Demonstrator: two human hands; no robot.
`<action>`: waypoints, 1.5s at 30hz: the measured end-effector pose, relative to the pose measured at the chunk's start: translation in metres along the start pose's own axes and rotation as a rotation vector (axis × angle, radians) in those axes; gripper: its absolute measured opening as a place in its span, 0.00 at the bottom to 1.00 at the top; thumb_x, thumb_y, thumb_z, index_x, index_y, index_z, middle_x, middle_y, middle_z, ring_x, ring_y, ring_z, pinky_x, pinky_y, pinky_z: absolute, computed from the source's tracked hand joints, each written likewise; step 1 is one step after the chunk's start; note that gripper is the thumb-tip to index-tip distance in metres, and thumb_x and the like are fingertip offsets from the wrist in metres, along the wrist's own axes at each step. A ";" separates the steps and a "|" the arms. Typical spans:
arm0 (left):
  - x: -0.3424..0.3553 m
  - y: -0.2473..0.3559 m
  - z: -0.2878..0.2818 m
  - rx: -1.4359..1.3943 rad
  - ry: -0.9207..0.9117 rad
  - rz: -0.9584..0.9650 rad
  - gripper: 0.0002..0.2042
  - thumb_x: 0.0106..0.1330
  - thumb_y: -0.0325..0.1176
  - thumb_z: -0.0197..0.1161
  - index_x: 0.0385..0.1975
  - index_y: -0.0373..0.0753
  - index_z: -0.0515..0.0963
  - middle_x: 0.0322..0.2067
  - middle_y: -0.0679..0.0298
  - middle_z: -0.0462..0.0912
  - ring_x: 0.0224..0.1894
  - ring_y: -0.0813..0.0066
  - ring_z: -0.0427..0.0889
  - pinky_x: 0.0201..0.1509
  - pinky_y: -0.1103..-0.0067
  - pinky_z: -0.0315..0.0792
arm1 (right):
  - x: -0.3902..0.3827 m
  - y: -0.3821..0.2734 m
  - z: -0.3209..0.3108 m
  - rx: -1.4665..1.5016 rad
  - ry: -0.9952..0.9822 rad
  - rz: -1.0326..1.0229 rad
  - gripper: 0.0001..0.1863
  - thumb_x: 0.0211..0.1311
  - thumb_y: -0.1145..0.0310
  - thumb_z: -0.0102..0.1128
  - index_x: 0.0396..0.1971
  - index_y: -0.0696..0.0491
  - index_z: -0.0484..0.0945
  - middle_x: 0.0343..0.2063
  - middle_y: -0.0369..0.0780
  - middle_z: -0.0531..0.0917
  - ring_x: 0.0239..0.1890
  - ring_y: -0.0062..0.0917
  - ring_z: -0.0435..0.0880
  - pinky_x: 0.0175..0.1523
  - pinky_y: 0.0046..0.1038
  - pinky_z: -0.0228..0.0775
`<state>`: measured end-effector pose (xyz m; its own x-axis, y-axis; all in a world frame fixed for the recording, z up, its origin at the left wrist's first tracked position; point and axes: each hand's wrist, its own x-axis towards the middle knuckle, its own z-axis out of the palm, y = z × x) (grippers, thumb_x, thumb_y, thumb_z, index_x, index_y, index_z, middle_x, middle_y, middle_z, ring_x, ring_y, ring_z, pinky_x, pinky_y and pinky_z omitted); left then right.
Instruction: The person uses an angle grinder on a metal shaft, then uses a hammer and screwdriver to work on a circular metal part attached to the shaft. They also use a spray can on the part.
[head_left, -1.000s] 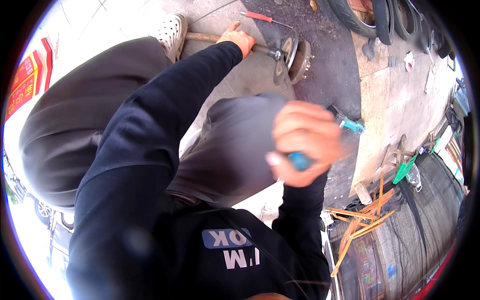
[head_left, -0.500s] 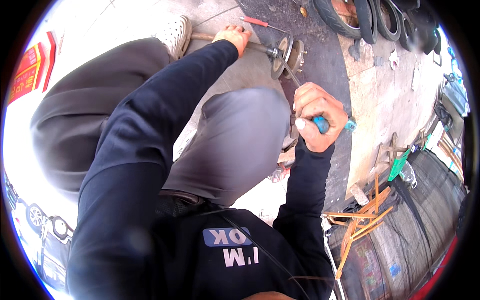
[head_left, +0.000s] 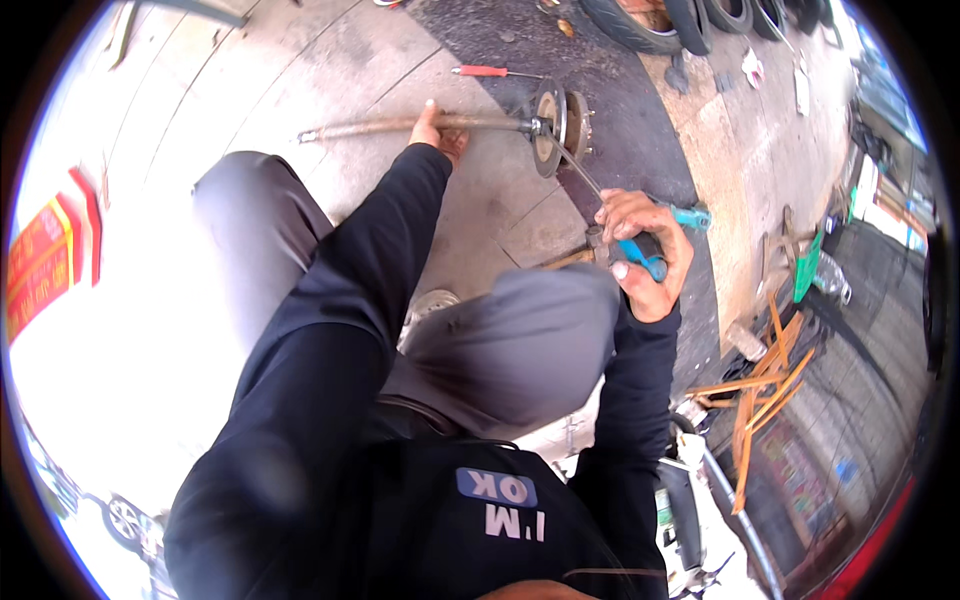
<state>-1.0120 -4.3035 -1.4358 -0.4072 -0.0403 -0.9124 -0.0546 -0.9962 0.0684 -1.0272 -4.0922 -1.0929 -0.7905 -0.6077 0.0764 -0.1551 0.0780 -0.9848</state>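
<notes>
left hand grips axle shaft, upper centre; right hand clasps screwdriver, which, badly angled, could slip.

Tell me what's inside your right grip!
A blue-handled tool sits inside the right grip, its metal shaft pointing toward a round disc. The fingers cover its middle, so that part can't be seen.

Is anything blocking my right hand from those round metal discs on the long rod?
Nothing visible is; only the slim blue-handled metal tool in your right hand spans the gap to the round metal discs.
</notes>
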 end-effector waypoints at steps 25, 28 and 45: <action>-0.181 -0.105 0.166 0.731 -0.416 0.477 0.16 0.65 0.38 0.74 0.28 0.32 0.77 0.18 0.63 0.76 0.17 0.75 0.74 0.23 0.76 0.68 | -0.155 -0.153 0.035 -0.571 1.201 0.466 0.18 0.64 0.78 0.63 0.52 0.61 0.73 0.45 0.48 0.85 0.42 0.24 0.83 0.49 0.24 0.75; -0.233 -0.055 0.200 0.657 -0.416 0.342 0.18 0.68 0.43 0.71 0.23 0.40 0.71 0.16 0.66 0.72 0.18 0.73 0.72 0.28 0.73 0.71 | -0.157 -0.172 0.022 -0.509 1.171 0.460 0.25 0.55 0.82 0.57 0.56 0.62 0.72 0.37 0.43 0.84 0.41 0.24 0.81 0.51 0.24 0.73; -0.384 -0.035 0.290 0.196 -1.122 -0.567 0.30 0.72 0.61 0.53 0.13 0.44 0.64 0.14 0.73 0.68 0.25 0.71 0.75 0.58 0.62 0.72 | -0.165 -0.136 -0.045 0.276 1.222 -0.028 0.24 0.79 0.61 0.49 0.65 0.62 0.69 0.51 0.42 0.83 0.46 0.24 0.85 0.55 0.26 0.77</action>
<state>-1.1182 -4.2303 -0.9705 -0.8223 0.5691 0.0011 -0.5676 -0.8201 -0.0723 -0.9021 -3.9674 -0.9649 -0.8440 0.5343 0.0466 -0.1680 -0.1808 -0.9691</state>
